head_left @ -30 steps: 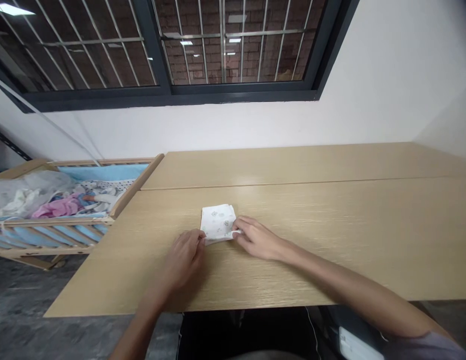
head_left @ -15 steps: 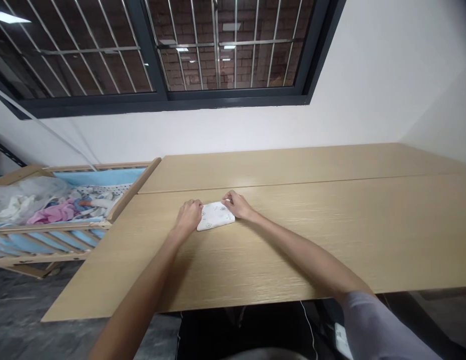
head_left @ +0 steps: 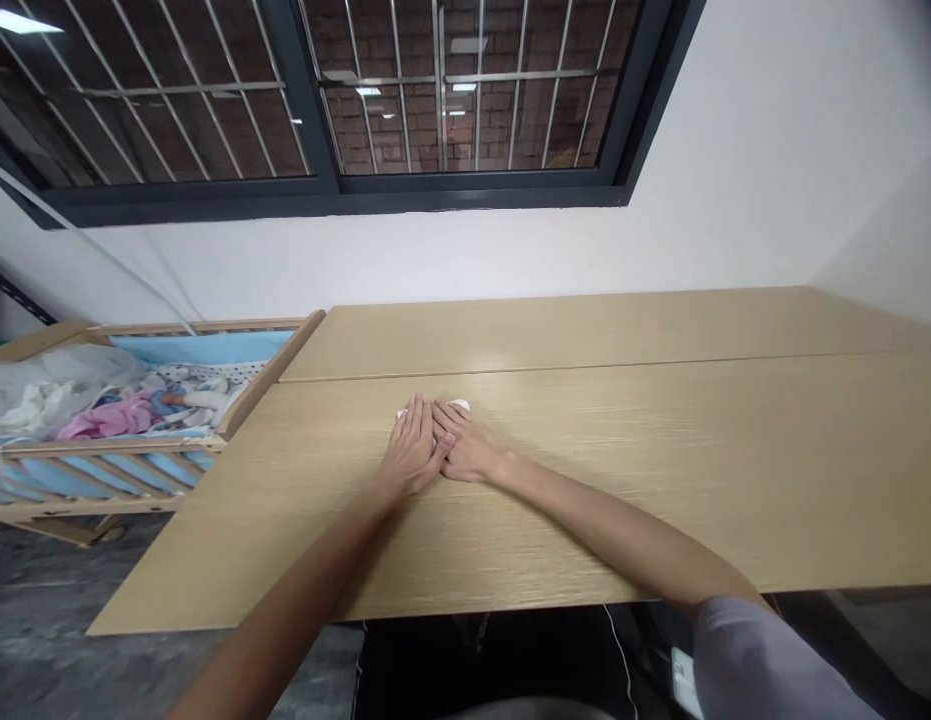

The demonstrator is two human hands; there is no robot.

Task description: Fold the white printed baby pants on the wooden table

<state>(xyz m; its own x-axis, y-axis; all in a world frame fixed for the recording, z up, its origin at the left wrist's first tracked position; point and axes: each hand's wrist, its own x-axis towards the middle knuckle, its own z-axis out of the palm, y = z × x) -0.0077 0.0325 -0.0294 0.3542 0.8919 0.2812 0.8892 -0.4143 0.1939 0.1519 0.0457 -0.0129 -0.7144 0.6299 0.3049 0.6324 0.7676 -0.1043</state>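
Observation:
A small folded white cloth [head_left: 460,404] lies on the light wooden table [head_left: 622,450], mostly covered by my hands. Only bits of its far edge show past my fingers. My left hand [head_left: 414,450] rests flat over its left part, fingers stretched forward. Over the right part lies my right hand [head_left: 465,445], its fingers straight and angled towards the left one. The two hands touch at the fingers and thumb. Neither hand grips the cloth.
To the left stands a wooden crib [head_left: 270,380] with blue lining. Inside it are a pink cloth [head_left: 112,415], other fabrics and a clear plastic bag [head_left: 75,375]. A barred window [head_left: 472,100] is set in the white wall behind. A white cable [head_left: 621,650] hangs below the table's front edge.
Both hands have left the cloth's side edges and come together on top of it, fingers now flattened. The cloth's printed face, visible before, is now almost wholly covered.

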